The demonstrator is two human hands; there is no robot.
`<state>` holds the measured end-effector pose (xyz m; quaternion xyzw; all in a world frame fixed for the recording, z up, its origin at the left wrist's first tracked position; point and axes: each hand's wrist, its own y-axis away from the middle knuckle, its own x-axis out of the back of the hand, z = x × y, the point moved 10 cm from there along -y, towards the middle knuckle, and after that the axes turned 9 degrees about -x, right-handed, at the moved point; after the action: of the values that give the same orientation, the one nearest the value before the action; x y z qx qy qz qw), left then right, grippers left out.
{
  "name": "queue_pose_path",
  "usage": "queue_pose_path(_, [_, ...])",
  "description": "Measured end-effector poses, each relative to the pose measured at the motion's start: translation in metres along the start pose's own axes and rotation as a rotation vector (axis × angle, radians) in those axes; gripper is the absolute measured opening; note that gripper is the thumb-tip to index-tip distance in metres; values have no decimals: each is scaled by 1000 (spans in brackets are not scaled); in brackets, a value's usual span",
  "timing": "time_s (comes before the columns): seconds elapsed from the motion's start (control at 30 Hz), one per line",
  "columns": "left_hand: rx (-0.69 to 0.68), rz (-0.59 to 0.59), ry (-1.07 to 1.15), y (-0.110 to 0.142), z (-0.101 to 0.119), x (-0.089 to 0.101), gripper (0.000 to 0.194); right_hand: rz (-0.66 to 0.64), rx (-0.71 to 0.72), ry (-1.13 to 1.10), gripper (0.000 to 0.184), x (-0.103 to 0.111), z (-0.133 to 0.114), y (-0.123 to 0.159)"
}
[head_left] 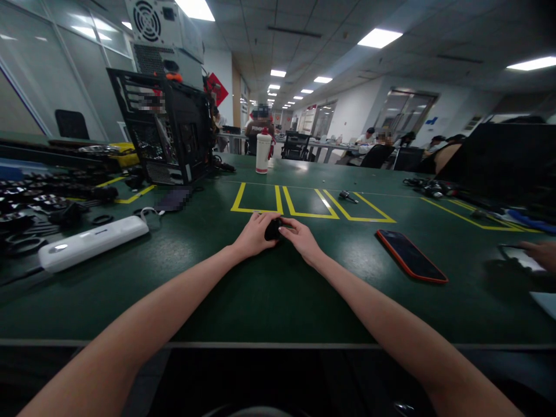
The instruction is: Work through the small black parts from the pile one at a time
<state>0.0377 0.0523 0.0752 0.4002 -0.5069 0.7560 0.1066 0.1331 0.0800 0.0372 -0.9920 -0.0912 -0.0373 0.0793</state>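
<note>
Both my hands meet over the middle of the green table (278, 301). A small black rounded piece (273, 230) sits between them; its exact kind does not show. My left hand (255, 234) is wrapped around its left side. From the right, the thumb and fingers of my right hand (299, 236) pinch at the piece's edge. Just beyond my hands, yellow tape outlines (306, 216) mark the tabletop. A small dark metal-and-black part (348, 197) lies at the right-hand outline.
A phone with an orange edge (412, 255) lies right of my hands. On the left are a white power strip (95, 242), black cables and parts (26, 197) and an open computer case (167, 130). A white cup (262, 153) stands behind. Another person's hand (542, 255) is at far right.
</note>
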Motion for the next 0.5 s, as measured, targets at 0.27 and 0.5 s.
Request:
queue_pose_path(0.27, [6, 5, -5, 0, 0, 0, 59, -40, 53, -20, 26, -3, -3, 6])
queue_pose_path(0.5, [6, 8, 4, 0, 0, 0, 58, 14, -12, -12, 35, 2, 6, -1])
